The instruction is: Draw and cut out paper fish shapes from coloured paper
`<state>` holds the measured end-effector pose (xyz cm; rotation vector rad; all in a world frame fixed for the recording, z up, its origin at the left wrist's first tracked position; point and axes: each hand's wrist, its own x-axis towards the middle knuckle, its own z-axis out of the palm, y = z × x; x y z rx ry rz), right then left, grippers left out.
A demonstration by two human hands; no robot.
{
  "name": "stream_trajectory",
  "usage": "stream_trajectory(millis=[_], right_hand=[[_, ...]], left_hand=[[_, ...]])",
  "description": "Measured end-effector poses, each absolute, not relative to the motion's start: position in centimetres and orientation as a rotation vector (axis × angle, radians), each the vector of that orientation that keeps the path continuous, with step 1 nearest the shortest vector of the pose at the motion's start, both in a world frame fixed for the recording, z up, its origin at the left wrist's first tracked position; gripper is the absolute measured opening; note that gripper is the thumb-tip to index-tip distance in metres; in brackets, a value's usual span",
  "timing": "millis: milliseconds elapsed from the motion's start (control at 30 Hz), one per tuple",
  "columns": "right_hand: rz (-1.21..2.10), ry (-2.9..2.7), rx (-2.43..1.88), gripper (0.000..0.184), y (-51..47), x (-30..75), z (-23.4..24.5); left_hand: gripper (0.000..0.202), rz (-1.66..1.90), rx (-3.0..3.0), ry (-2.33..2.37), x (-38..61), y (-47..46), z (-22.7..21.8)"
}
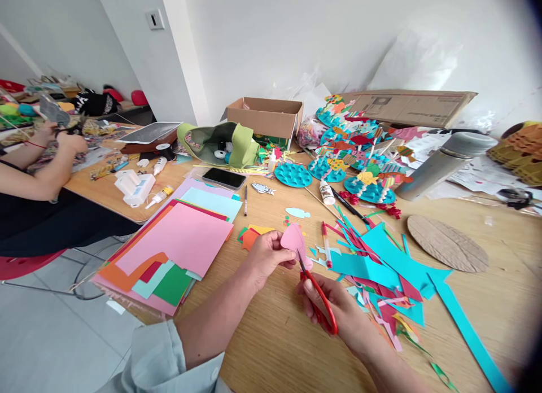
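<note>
Left hand (pixel 267 255) pinching a pink paper shape (pixel 293 239) between thumb and curled fingers, shape jutting just right of the fingertips. Blades of red-handled scissors (pixel 320 300) partly hidden behind it. Right hand (pixel 339 309) closed on the handles, fingers inside hard to make out.

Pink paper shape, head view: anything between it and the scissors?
Nothing visible. The blades of the red-handled scissors, held in the right hand, meet the lower edge of the pink paper shape directly. The left hand pinches the shape from the other side, clear of the blades.
</note>
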<state>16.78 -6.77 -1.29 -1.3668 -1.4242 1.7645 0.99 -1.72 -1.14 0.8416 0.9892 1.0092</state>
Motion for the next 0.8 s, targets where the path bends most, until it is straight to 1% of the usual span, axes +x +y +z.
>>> stream_trajectory(millis=[300,800], right_hand=[[1.751,-1.443,-1.358,0.05,-6.77,16.76,-1.54],[1.729,-1.46,-1.378,0.049,-6.77,16.76,-1.45]], left_hand=[[0.024,1.015,0.822,0.982,1.0,-1.68,-1.16],[0.024,1.02,0.811,0.975,1.01,-1.68,-0.98]])
